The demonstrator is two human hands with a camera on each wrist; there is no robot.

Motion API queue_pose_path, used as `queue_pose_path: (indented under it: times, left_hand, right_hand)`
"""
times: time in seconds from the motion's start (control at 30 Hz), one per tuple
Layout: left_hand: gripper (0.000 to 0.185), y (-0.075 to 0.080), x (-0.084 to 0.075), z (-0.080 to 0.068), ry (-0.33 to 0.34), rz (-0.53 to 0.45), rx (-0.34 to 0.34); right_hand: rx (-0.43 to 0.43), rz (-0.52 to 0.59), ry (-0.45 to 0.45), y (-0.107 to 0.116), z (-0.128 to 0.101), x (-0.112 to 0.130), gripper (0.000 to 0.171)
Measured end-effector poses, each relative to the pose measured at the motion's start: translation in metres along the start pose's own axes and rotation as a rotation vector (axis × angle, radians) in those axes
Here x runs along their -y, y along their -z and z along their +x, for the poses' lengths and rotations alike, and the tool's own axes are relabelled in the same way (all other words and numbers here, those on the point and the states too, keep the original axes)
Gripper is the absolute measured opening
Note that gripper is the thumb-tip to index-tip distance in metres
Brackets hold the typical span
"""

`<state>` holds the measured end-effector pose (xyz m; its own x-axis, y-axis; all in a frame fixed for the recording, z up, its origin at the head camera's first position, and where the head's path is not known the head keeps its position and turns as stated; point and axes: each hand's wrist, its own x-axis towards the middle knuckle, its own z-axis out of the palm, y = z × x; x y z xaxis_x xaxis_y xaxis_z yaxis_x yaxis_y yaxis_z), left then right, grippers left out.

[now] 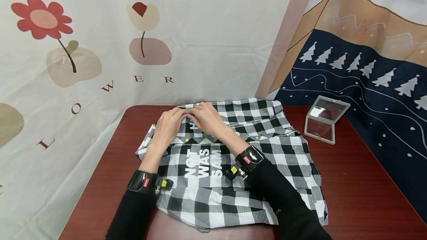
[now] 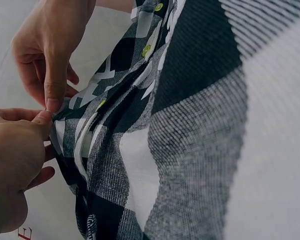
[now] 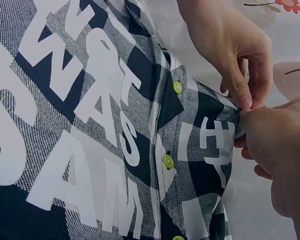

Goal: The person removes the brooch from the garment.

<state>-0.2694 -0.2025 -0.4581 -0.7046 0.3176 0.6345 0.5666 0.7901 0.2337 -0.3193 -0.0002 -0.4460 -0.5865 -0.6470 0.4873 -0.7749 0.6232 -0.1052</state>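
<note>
A black-and-white checked shirt (image 1: pixel 240 158) lies flat on the dark red table (image 1: pixel 360 180), with white letters printed on it and small yellow-green buttons (image 3: pixel 177 87) along its placket. My left hand (image 1: pixel 180 115) and right hand (image 1: pixel 195 116) meet at the shirt's far top edge. Each pinches the fabric there, fingertips almost touching. In the left wrist view my left hand (image 2: pixel 40 121) pinches the cloth edge below the right hand's thumb (image 2: pixel 53 101). The right wrist view shows my right hand (image 3: pixel 246 120) gripping the same edge against the left hand (image 3: pixel 241 97).
A small hinged mirror case (image 1: pixel 325 119) stands open at the table's far right. Printed cloth backdrops hang behind and to the right of the table. Bare table shows left and right of the shirt.
</note>
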Motion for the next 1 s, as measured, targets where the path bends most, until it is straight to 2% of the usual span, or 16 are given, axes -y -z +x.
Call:
queue_pose_path:
  times: [0.37, 0.67, 1.0]
  left_hand:
    - [0.017, 0.0, 0.0006, 0.0004, 0.033, -0.014, 0.03]
    - [0.019, -0.0015, 0.0037, -0.0003, 0.127, -0.153, 0.022]
    - [0.024, 0.001, 0.0055, 0.0011, 0.168, -0.265, -0.046]
  right_hand:
    - [-0.036, -0.01, 0.023, -0.0001, 0.0006, 0.0009, 0.017]
    - [-0.099, -0.001, 0.049, -0.0025, -0.0012, -0.0001, 0.011]
    - [-0.174, 0.052, 0.058, -0.0083, -0.0054, -0.0036, 0.016]
